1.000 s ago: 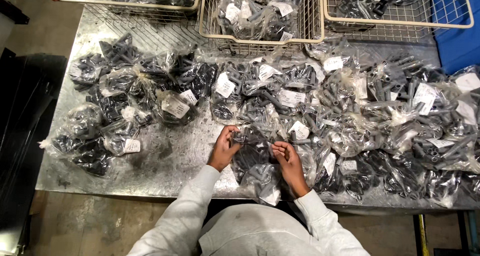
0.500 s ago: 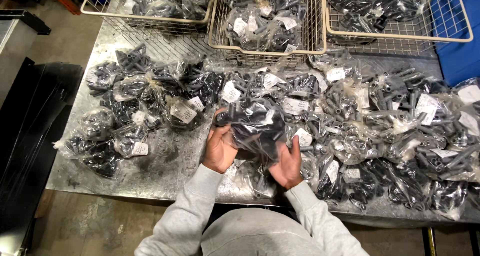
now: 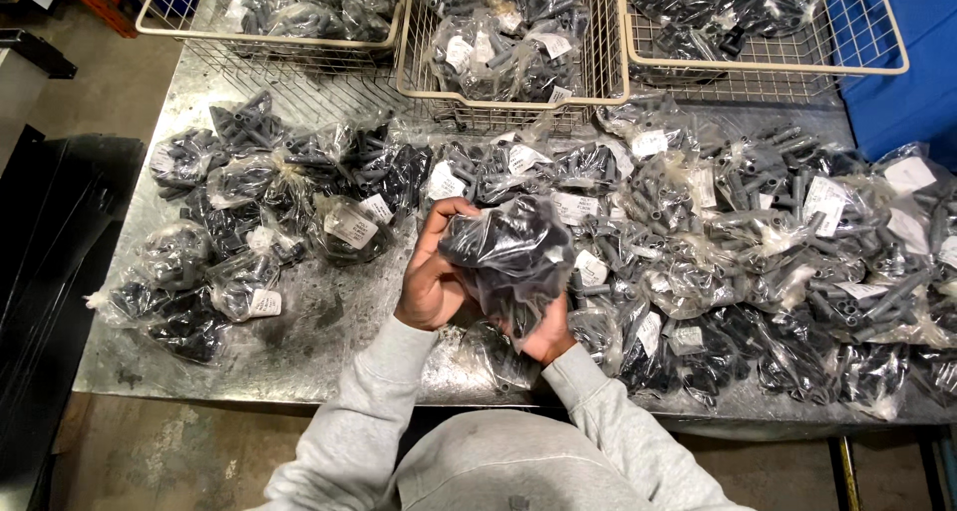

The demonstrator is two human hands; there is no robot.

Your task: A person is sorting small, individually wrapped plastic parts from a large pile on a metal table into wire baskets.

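Above the near edge of the metal bench (image 3: 299, 341), both hands hold one clear plastic bag (image 3: 513, 257) of dark parts, lifted off the surface. Left hand (image 3: 434, 277) grips the bag's left side, its fingers (image 3: 449, 212) curled over the top. Right hand (image 3: 548, 337) supports it from below, mostly hidden, fingers closed on the bag. Many similar bags (image 3: 758, 242) with white labels cover the bench on both sides. Three wire baskets (image 3: 513, 97) holding more bags stand along the far edge.

Right hand (image 3: 551, 337) mostly hidden beneath the held bag (image 3: 513, 257); label print too small.
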